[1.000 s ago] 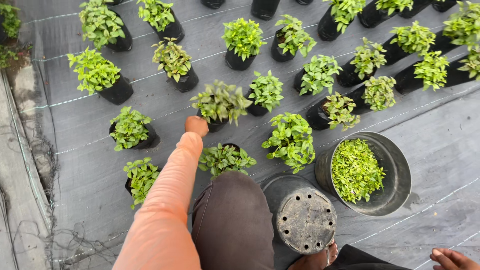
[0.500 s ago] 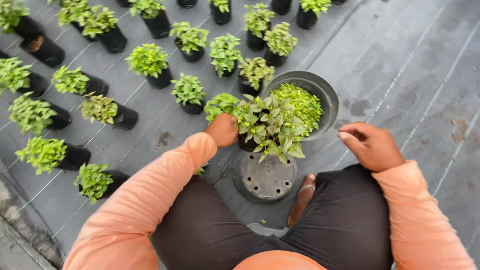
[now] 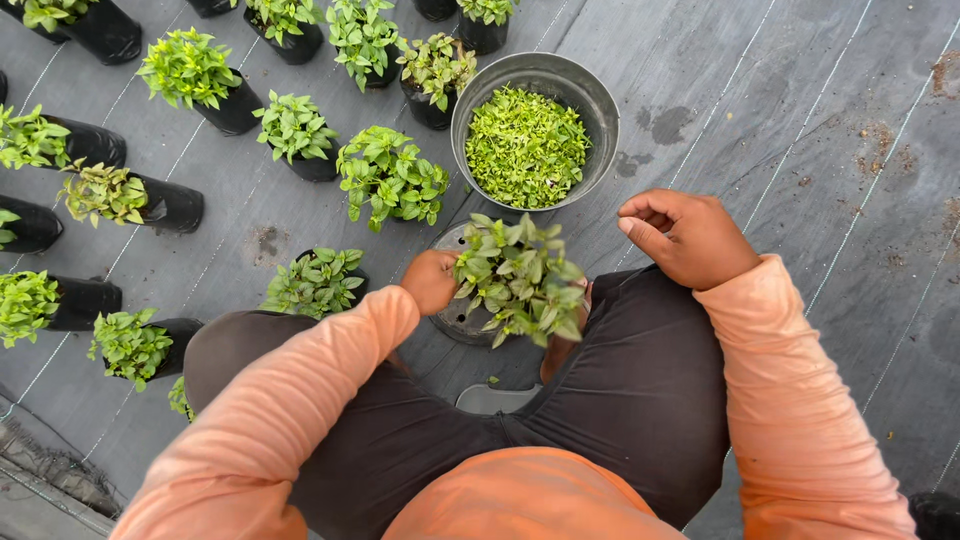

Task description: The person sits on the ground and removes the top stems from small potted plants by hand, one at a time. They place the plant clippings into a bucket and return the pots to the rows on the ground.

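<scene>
Dark woven ground cloth [image 3: 800, 120] carries everything. My left hand [image 3: 430, 281] grips a leafy green potted seedling [image 3: 520, 280] above an upturned black plastic pot [image 3: 455, 318]; my right hand [image 3: 690, 238] hovers loosely curled, holding nothing. One-handed, it could tip, snapping stems.

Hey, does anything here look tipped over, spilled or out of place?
Yes: several black pots at the left lie tipped on their sides, plants pointing sideways. One empty pot sits upside down under the plant in the left hand.
</scene>
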